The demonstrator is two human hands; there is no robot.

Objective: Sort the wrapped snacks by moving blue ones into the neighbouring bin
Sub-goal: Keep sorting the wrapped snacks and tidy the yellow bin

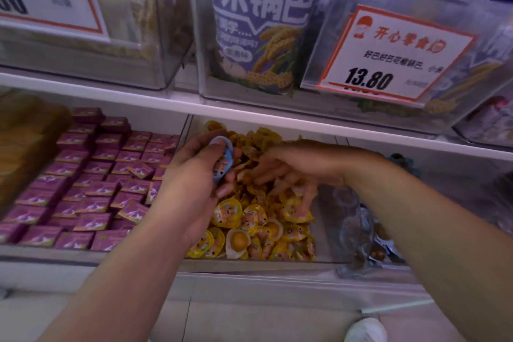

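1. Head view: the left hand [194, 175] hovered over the left edge of the middle bin [249, 264] on the shelf, its grip clamped on a blue snack [222, 158], long axis running roughly front to back.
2. The right hand [288, 172] lay on the yellow snacks [249, 219], fingers spread apart, holding nothing clearly visible.
3. The neighbouring bin [358, 230] with blue wrappers stood to the right, beyond the right hand; judged from this, the held snack had to cross the whole yellow bin, and the right hand was nearer.
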